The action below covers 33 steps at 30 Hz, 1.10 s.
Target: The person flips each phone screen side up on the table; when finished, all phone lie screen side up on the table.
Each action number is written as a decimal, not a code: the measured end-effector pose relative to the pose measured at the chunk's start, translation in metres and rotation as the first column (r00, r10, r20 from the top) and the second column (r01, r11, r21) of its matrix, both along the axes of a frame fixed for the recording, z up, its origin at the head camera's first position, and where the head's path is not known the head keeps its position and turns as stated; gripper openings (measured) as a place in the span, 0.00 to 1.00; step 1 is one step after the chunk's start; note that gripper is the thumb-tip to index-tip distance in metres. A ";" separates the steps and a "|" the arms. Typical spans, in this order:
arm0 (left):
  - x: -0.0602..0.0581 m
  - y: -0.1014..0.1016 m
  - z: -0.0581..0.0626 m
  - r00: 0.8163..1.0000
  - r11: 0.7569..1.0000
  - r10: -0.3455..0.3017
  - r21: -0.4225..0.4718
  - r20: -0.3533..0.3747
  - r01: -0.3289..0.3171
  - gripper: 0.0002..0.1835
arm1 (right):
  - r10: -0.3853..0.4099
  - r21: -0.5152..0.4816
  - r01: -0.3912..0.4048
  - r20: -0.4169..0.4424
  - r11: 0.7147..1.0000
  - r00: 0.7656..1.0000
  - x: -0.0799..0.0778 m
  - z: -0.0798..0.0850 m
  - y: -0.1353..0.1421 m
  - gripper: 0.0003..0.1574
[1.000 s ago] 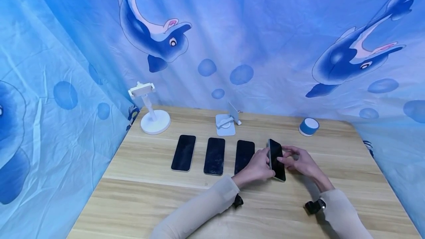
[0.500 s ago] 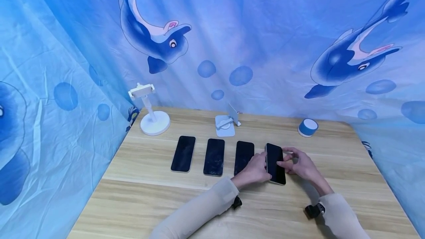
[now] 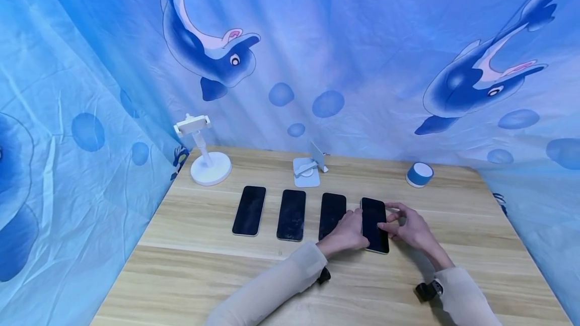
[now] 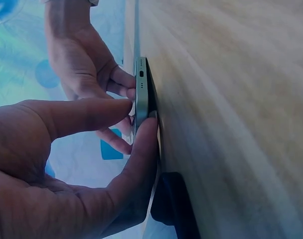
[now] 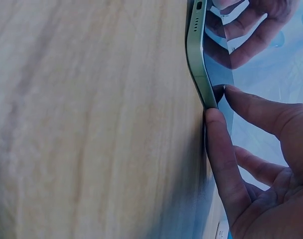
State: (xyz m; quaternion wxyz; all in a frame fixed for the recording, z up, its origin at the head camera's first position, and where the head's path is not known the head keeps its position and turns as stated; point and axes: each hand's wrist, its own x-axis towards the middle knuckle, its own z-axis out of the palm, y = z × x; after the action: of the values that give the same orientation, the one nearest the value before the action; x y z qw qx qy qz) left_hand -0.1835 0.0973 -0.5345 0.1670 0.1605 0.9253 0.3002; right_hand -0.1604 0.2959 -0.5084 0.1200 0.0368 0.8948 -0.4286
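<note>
A smartphone (image 3: 373, 223) with a dark screen and pale green frame lies face up, almost flat, at the right end of a row of phones. My left hand (image 3: 346, 230) pinches its left side, thumb over the screen edge and a finger at the underside; the left wrist view shows the phone's charging port (image 4: 141, 73) and a narrow dark gap beneath it. On the opposite long side, my right hand (image 3: 412, 228) holds the edge with thumb on the screen and a finger (image 5: 224, 154) against the frame. The left hand partly covers a neighbouring phone (image 3: 333, 215).
Two more dark phones lie to the left, a middle one (image 3: 291, 215) and an outer one (image 3: 249, 211). Behind them stand a white phone holder (image 3: 211, 168) and a folding stand (image 3: 307, 174). A blue and white cylinder (image 3: 419, 175) sits at the back right of the wooden table (image 3: 204, 275).
The phone between my hands has gone from tilted to nearly flat, lowering onto the table and shifting slightly toward me. Both hands have followed it down, still at its two sides.
</note>
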 end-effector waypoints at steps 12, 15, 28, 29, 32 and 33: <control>0.013 -0.016 0.045 1.000 0.998 0.009 0.068 0.010 -0.010 0.45 | 0.001 0.008 -0.001 -0.018 1.000 1.000 0.001 0.001 0.001 0.47; 0.013 -0.017 0.045 1.000 0.996 0.000 0.087 0.012 -0.001 0.45 | -0.001 0.013 0.002 -0.022 1.000 1.000 0.001 0.000 0.002 0.47; 0.012 -0.024 0.042 0.999 0.985 0.013 0.171 0.040 -0.019 0.45 | -0.010 0.025 0.010 -0.015 1.000 1.000 0.003 -0.001 0.003 0.48; 0.012 -0.025 0.043 0.999 0.984 0.008 0.180 0.040 -0.015 0.45 | -0.009 0.026 0.009 -0.015 1.000 1.000 0.003 -0.001 0.003 0.48; 0.012 -0.028 0.044 0.999 0.977 -0.004 0.211 0.046 -0.006 0.44 | -0.004 0.027 0.004 -0.020 1.000 1.000 0.003 -0.001 0.003 0.47; 0.012 -0.029 0.044 0.999 0.975 -0.010 0.222 0.049 -0.001 0.43 | -0.002 0.025 0.003 -0.021 1.000 1.000 0.004 -0.001 0.003 0.47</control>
State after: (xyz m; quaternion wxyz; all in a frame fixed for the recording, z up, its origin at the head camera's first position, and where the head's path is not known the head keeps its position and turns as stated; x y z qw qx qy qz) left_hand -0.1719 0.0687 -0.4908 0.1718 0.1729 0.8812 0.4052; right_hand -0.1568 0.2990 -0.5090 0.1097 0.0349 0.9012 -0.4179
